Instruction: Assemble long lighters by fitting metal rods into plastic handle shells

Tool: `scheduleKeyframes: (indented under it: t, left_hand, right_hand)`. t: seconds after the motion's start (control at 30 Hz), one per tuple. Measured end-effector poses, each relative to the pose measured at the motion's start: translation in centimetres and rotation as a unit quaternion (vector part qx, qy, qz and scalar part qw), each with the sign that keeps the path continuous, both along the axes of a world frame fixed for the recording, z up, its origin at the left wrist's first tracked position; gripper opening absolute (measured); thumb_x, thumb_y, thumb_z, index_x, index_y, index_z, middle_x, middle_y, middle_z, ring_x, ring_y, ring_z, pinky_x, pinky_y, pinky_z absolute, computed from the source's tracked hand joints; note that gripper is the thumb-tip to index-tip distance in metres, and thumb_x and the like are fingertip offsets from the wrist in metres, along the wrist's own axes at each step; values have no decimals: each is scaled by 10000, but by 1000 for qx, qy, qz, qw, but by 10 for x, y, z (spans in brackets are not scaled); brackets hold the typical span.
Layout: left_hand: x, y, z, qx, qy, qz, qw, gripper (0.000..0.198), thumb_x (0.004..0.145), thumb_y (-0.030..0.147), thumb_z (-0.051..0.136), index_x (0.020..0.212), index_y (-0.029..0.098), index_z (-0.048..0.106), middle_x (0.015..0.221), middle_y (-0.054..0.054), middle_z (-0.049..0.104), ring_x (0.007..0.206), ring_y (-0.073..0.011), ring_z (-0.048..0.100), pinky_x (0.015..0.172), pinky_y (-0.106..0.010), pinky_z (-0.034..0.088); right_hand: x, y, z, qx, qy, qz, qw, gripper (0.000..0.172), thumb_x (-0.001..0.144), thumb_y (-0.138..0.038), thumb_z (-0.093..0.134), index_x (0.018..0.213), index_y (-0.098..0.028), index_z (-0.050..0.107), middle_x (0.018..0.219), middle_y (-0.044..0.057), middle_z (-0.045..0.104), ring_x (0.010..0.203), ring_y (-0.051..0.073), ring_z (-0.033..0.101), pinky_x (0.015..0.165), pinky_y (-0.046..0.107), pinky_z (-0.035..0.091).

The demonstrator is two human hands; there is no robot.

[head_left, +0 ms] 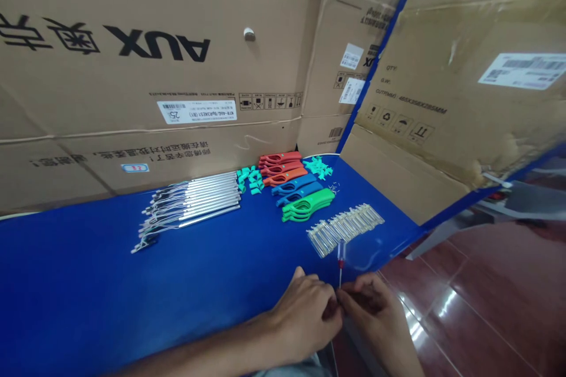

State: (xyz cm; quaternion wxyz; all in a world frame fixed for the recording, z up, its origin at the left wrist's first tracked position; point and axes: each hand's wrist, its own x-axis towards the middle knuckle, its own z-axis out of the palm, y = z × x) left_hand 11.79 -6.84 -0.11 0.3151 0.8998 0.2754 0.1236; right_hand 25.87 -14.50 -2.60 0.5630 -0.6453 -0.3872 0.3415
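Tool: small red-handled screwdriver (340,252), upright, lower shaft lost in the fingers; type hard to confirm at this size.
Right hand (374,321): grip closed, seems to pinch the shaft.
Left hand (305,318): curled, touching the right hand's fingers; grip on the tool, cannot tell.
Table: blue table (88,288), hands at its near edge.
Nearest parts: clear plastic connectors (342,231), just ahead of the tool.
Further back: green plastic handles (307,205), blue plastic handles (296,189), red plastic handles (280,165), teal plastic clips (250,179), wired metal tubes (190,203).
Behind: AUX cardboard boxes (132,53).
Right: tiled floor (464,306).
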Motion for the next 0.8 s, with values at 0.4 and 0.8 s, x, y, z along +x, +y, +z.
scheduleKeyframes:
  t: [0.4, 0.8]
  left_hand:
    - [-8, 62, -1, 213, -26, -50, 975, 159, 892, 186, 467, 887, 150, 621, 928, -85, 597, 912, -215, 538, 816, -357, 463]
    - [22, 76, -5, 244, 30, -127, 961, 632, 968, 462, 348, 1418, 18, 347, 1506, -214, 287, 1420, -312, 212, 1165, -449, 171]
  right_hand:
    - [120, 10, 42, -52, -48, -229, 971, 535, 474, -383, 816, 914, -123, 658, 738, 96, 717, 738, 254, 692, 627, 297, 582]
    - [123, 33, 37, -9, -126, -162, 979, 449, 534, -434, 785, 848, -123, 706, 725, 106, 710, 708, 248, 690, 653, 319, 589]
